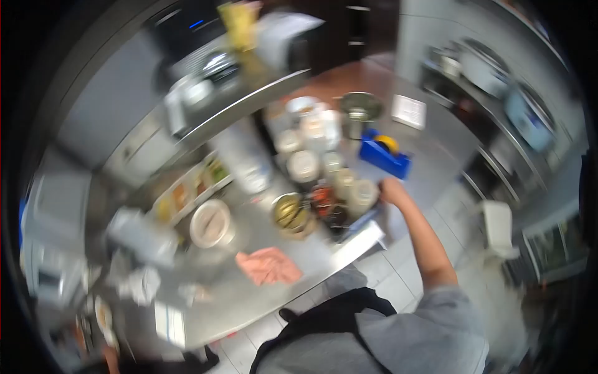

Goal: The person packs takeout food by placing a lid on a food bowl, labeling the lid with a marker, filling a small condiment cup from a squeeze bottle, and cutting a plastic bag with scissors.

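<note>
My right arm reaches over the steel counter, and my right hand is at its right part. The hand is beside a pale, cloudy container, just below a blue tape dispenser with a yellow roll. Its fingers are blurred, so I cannot make out whether they grip anything. Left of the hand stand several jars and tubs, among them a white-lidded tub and a red-topped container. My left hand is out of view.
A metal container of green food, a white bucket and an orange cloth are on the counter. Behind are a raised shelf and a metal pot. Another person's hand shows at bottom left.
</note>
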A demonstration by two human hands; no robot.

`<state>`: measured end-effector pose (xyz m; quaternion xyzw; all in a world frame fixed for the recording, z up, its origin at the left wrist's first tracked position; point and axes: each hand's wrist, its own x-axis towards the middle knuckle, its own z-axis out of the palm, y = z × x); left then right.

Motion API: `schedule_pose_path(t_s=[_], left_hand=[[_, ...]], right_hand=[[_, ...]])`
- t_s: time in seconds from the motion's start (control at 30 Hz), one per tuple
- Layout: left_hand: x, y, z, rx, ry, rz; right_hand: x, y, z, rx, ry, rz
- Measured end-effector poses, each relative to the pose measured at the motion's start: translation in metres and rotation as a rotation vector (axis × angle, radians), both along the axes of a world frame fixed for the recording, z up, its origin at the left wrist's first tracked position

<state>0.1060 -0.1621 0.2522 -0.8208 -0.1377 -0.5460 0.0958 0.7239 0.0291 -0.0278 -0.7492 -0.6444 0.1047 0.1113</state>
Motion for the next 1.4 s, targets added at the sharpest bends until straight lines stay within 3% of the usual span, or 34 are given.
schedule_pose_path(t_s=[0.03,0.07,0.1,0.13,0.17,0.2,0.23,0.27,0.3,0.37,0.4,0.5,0.63,0.67,0.7,0.8,0.9,0.93,0.97,1.0,1.03,1.07,1.13,1.2,1.23,1.27,1.4], left_hand=[[-0.015,-0.018,-0.003,-0.001,0.011,0.107],[0.020,-0.014,0.022,-0.398,-0.167,-0.412],[0.041,-0.009,0.040,-0.704,-0.361,-0.874],[0.051,-0.016,0.046,-0.732,-0.381,-0.951],[0.058,-0.020,0.049,-0.741,-0.395,-0.970],[0.060,-0.025,0.047,-0.746,-0.404,-0.941],[0.062,-0.029,0.044,-0.751,-0.412,-0.912],[0.059,-0.025,0.040,-0.726,-0.369,-0.887],[0.052,-0.020,0.036,-0.709,-0.320,-0.885],[0.036,-0.010,0.019,-0.672,-0.292,-0.695],[0.029,-0.005,0.012,-0.718,-0.329,-0.495],[-0.012,0.029,-0.008,-0.826,-0.246,0.025],[-0.074,0.080,-0.062,-1.129,-0.645,-0.116],[-0.087,0.088,-0.068,-1.191,-0.724,-0.168],[-0.098,0.096,-0.072,-1.224,-0.643,-0.161],[-0.127,0.118,-0.085,-1.341,-0.325,-0.154],[-0.141,0.134,-0.088,-1.221,0.244,0.007],[-0.142,0.140,-0.096,-1.302,0.377,0.035],[-0.141,0.146,-0.102,-1.290,0.495,0.040],[-0.139,0.153,-0.109,-1.264,0.614,0.036],[-0.135,0.159,-0.116,-1.228,0.733,0.026],[-0.133,0.164,-0.126,-1.101,0.775,0.022],[-0.126,0.174,-0.116,-1.129,0.953,0.007],[-0.121,0.185,-0.114,-1.159,1.045,0.029],[-0.120,0.189,-0.115,-1.178,1.057,0.052],[-0.120,0.193,-0.115,-1.195,1.067,0.084],[-0.121,0.204,-0.121,-1.086,1.031,0.020]], right_hand=[[-0.002,0.001,-0.033,0.113,0.018,-0.003],[0.011,0.006,-0.077,0.135,0.006,0.048],[-0.004,0.000,-0.068,0.289,0.200,0.004],[-0.012,-0.011,-0.053,0.394,0.155,0.131],[0.041,0.009,-0.139,0.287,-0.126,0.167],[0.053,0.020,-0.140,0.245,0.173,0.119],[0.019,0.005,-0.085,0.108,0.097,0.074],[0.022,0.005,-0.086,0.217,0.084,0.159],[0.015,0.005,-0.072,0.062,0.072,0.051],[0.008,0.001,-0.056,0.039,0.168,0.007],[0.012,-0.001,-0.057,0.001,0.045,-0.007],[-0.004,-0.022,-0.031,0.042,0.225,-0.045],[0.044,-0.055,-0.086,0.133,0.216,-0.251],[0.046,-0.066,-0.083,0.059,0.554,-0.376],[0.048,-0.078,-0.079,-0.017,0.893,-0.500],[0.048,-0.129,-0.093,0.274,1.366,-0.632],[0.038,-0.174,-0.073,0.723,1.431,-0.401],[0.038,-0.196,-0.061,0.732,1.467,-0.222],[-0.023,-0.200,-0.005,0.740,1.488,-0.053],[-0.080,-0.201,0.036,0.746,1.497,-0.329],[-0.106,-0.199,0.046,0.542,1.337,-0.020],[-0.172,-0.185,0.070,0.431,1.288,0.016],[-0.283,-0.155,0.113,0.104,1.154,0.186],[-0.363,-0.126,0.134,-0.242,0.766,0.360],[-0.393,-0.115,0.130,-0.205,0.636,0.515],[-0.413,-0.107,0.118,-0.136,0.320,0.685],[-0.481,-0.089,0.078,-0.035,0.116,0.603]])
